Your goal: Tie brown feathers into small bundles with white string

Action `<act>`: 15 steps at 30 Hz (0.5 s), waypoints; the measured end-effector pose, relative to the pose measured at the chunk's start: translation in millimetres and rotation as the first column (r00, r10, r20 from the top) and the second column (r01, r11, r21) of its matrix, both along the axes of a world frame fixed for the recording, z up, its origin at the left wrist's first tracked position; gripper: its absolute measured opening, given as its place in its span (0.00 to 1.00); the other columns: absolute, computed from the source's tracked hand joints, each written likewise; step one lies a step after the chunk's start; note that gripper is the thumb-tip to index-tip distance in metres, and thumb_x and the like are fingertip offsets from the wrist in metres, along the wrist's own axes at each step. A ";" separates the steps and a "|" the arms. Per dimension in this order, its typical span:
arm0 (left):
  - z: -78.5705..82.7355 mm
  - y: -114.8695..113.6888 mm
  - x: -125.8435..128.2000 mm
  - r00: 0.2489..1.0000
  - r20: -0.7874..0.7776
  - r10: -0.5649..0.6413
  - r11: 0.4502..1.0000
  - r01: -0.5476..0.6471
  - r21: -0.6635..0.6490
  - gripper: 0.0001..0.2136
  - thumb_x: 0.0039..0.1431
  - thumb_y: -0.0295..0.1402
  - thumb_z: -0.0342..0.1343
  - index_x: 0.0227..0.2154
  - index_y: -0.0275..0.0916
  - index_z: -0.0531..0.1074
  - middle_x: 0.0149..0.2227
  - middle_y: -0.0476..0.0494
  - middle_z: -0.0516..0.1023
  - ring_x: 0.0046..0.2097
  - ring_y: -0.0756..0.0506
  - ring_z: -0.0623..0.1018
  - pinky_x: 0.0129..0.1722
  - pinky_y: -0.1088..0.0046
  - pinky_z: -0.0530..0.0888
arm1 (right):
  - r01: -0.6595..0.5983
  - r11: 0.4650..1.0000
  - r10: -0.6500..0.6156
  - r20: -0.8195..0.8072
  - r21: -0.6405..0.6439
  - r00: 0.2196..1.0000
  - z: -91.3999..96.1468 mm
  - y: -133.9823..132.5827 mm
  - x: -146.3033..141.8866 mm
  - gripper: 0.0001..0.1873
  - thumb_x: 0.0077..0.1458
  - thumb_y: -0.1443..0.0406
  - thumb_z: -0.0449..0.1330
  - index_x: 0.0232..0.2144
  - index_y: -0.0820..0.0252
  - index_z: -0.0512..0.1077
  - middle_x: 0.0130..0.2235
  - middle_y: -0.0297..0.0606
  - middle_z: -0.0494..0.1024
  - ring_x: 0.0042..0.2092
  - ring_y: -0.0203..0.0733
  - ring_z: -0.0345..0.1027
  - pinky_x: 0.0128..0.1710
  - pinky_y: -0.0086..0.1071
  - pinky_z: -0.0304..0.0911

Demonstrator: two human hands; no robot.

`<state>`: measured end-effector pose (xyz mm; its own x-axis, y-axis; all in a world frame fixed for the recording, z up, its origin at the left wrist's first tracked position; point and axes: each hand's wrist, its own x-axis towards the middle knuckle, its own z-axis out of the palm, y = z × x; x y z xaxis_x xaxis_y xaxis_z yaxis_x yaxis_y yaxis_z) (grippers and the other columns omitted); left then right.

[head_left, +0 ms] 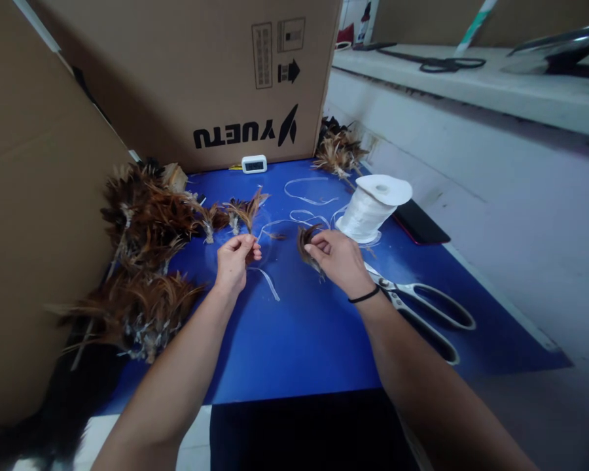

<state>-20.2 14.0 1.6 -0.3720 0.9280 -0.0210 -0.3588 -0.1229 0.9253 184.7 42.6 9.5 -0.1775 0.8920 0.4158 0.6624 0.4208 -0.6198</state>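
Observation:
My left hand (235, 261) pinches a small bunch of brown feathers (247, 210) by its lower end, the tips pointing up. A strand of white ribbon (269, 284) trails on the table just beside that hand. Over the middle of the blue table, my right hand (338, 255) has its fingers closed on a darker feather tuft (304, 247). White ribbon (308, 214) runs in loose loops between the hands and a large white spool (373, 208). Small tied feather bunches (210, 221) lie just left of my left hand.
Big piles of brown feathers (147, 209) fill the table's left side. Scissors (417, 304) lie beside my right forearm, and a dark phone (422, 222) sits behind the spool. A small digital timer (254, 164) stands before a cardboard box (177, 72). More feathers (340, 152) are at the back right.

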 end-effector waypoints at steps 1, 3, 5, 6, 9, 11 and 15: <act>0.1 0.3 -0.5 1.000 0.012 0.011 1.000 -0.011 0.006 0.14 0.39 0.38 0.67 0.25 0.33 0.72 0.20 0.49 0.73 0.21 0.54 0.72 0.21 0.80 0.70 | 0.005 0.999 -0.004 -0.014 0.052 1.000 1.1 -0.8 -1.8 0.03 0.49 0.66 0.59 0.28 0.60 0.71 0.30 0.37 0.72 0.30 0.38 0.65 0.34 0.32 0.62; 0.1 0.9 -1.8 0.999 0.035 0.025 1.000 -0.025 0.015 0.15 0.39 0.38 0.67 0.25 0.33 0.72 0.20 0.49 0.73 0.21 0.54 0.71 0.21 0.80 0.70 | -0.017 0.992 0.017 -0.003 0.129 1.000 4.6 -1.8 -9.3 0.03 0.51 0.67 0.58 0.30 0.60 0.71 0.31 0.38 0.72 0.33 0.39 0.66 0.38 0.33 0.62; 0.1 1.3 -3.3 0.998 0.059 0.032 0.999 -0.033 0.025 0.15 0.39 0.39 0.67 0.25 0.33 0.72 0.20 0.49 0.73 0.21 0.54 0.71 0.20 0.80 0.69 | -0.094 0.985 0.083 0.086 0.142 0.993 9.2 0.2 -21.4 0.04 0.51 0.69 0.57 0.30 0.60 0.72 0.32 0.38 0.73 0.36 0.40 0.66 0.41 0.35 0.62; 0.2 1.5 -4.0 0.997 0.069 0.035 0.999 -0.037 0.031 0.15 0.39 0.39 0.67 0.25 0.33 0.72 0.20 0.49 0.72 0.21 0.55 0.71 0.20 0.80 0.69 | -0.143 0.982 0.124 0.150 0.124 0.981 11.7 2.9 -28.8 0.05 0.52 0.69 0.56 0.30 0.60 0.72 0.32 0.38 0.73 0.37 0.41 0.66 0.43 0.35 0.61; 0.5 1.6 -5.7 0.995 0.091 0.048 0.998 -0.052 0.045 0.16 0.38 0.39 0.67 0.25 0.33 0.72 0.20 0.49 0.72 0.21 0.55 0.71 0.21 0.81 0.70 | -0.223 0.974 0.199 0.347 0.031 0.917 18.0 18.0 -53.3 0.07 0.53 0.69 0.55 0.31 0.59 0.74 0.36 0.39 0.75 0.41 0.42 0.65 0.46 0.37 0.59; 0.6 1.6 -6.5 0.993 0.099 0.059 0.997 -0.064 0.041 0.16 0.38 0.40 0.67 0.25 0.32 0.72 0.20 0.49 0.72 0.21 0.55 0.71 0.21 0.81 0.70 | -0.203 0.979 0.194 0.452 -0.027 0.871 20.0 31.0 -69.0 0.08 0.54 0.68 0.55 0.34 0.58 0.75 0.39 0.41 0.75 0.44 0.44 0.64 0.46 0.38 0.58; 0.5 2.0 -8.0 0.992 0.109 0.070 0.997 -0.073 0.023 0.17 0.38 0.40 0.67 0.26 0.32 0.72 0.20 0.50 0.72 0.20 0.55 0.71 0.20 0.81 0.69 | -0.164 0.983 0.181 0.527 -0.079 0.830 17.3 50.9 -92.6 0.09 0.54 0.66 0.55 0.35 0.62 0.75 0.42 0.47 0.74 0.46 0.49 0.64 0.45 0.42 0.58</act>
